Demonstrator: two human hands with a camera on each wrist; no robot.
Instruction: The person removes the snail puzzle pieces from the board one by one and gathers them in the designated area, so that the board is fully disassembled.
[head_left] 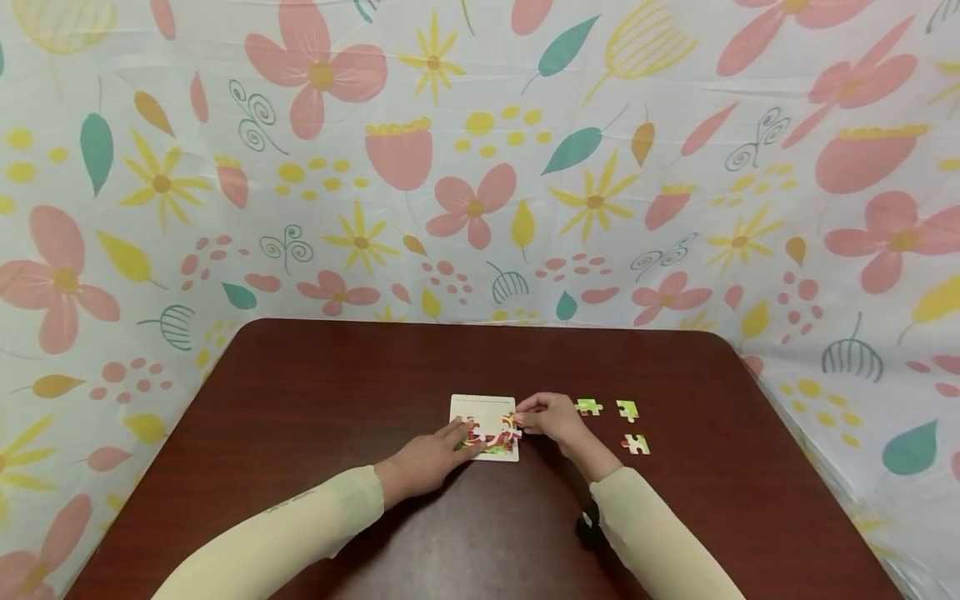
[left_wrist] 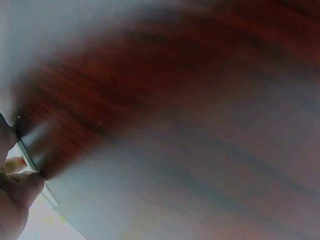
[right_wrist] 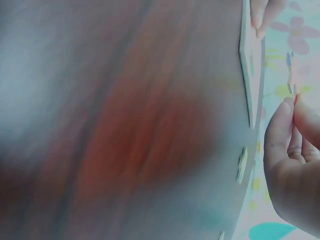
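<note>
A small square puzzle board (head_left: 483,406) lies on the table, its lower part filled with colourful pieces and its upper part bare and cream. My left hand (head_left: 423,462) rests on the board's left side, fingers stretched over the fitted pieces. At the board's right edge, my right hand (head_left: 557,419) pinches a puzzle piece (right_wrist: 290,70) between thumb and fingertips. In the right wrist view that piece is held up, apart from the board (right_wrist: 248,65). The left wrist view catches only the left fingers (left_wrist: 27,187) at the board's edge.
Right of the board lie loose puzzle pieces: one green (head_left: 590,407) near the right hand, another (head_left: 627,410) farther right, and a third (head_left: 636,444) closer to me. The brown table (head_left: 360,367) ends before a flower-printed cloth (head_left: 472,283). A black object (head_left: 588,527) sits by the right sleeve.
</note>
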